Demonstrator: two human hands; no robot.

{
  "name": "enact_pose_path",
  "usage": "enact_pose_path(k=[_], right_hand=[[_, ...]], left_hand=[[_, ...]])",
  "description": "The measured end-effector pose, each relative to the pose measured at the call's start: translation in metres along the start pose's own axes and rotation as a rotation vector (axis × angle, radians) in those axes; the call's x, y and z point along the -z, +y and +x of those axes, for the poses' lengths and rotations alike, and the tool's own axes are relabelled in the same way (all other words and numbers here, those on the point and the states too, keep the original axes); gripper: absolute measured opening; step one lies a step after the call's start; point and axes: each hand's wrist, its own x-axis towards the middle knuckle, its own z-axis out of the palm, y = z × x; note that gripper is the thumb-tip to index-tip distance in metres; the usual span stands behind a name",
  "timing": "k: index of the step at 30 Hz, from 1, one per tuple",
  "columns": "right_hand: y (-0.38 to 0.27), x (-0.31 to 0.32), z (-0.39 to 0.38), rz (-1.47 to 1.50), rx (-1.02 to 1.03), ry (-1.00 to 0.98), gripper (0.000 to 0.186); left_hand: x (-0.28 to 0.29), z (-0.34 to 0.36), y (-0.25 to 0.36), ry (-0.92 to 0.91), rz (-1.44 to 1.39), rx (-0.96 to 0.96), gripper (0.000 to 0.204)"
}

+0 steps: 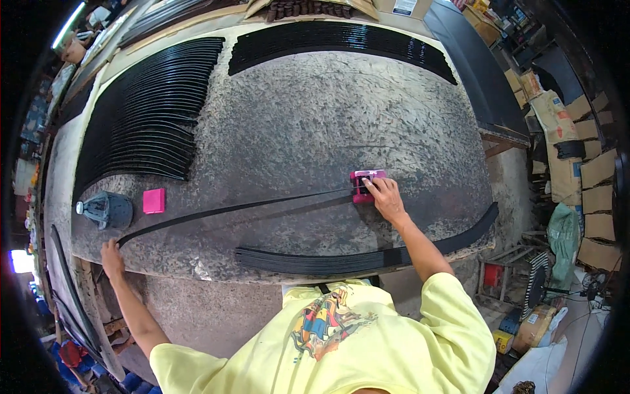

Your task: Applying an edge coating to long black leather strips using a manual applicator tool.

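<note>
A long black strap (216,213), perhaps leather, stretches across the worktable (295,131). My left hand (113,258) is closed on its left end, at the table's near left edge. My right hand (388,200) grips a small pink tool (359,196) with a dark middle, right of the table's centre. The strap runs up to this tool; how it sits in it is hidden by my fingers. Close to my left hand stand a dark, stained plastic jug (108,210) with a white cap and a flat pink block (154,201).
A stack of black straps (315,261) lies along the near edge, under my right forearm. Shiny black strips fill the far left (144,111) and the far edge (341,39). Cardboard pieces (598,197) and a green sack (563,240) are at the right.
</note>
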Motion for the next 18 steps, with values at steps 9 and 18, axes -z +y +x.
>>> enact_pose_path(k=[9,18], right_hand=[[-0.064,-0.030,0.036,0.208,0.071,0.084,0.042],[0.147,0.223,0.011,-0.328,0.010,0.232,0.045]], left_hand=[[0.059,-0.014,-0.100,0.079,0.204,0.083,0.024],[0.088,-0.050,0.140,-0.104,-0.008,-0.275,0.023]])
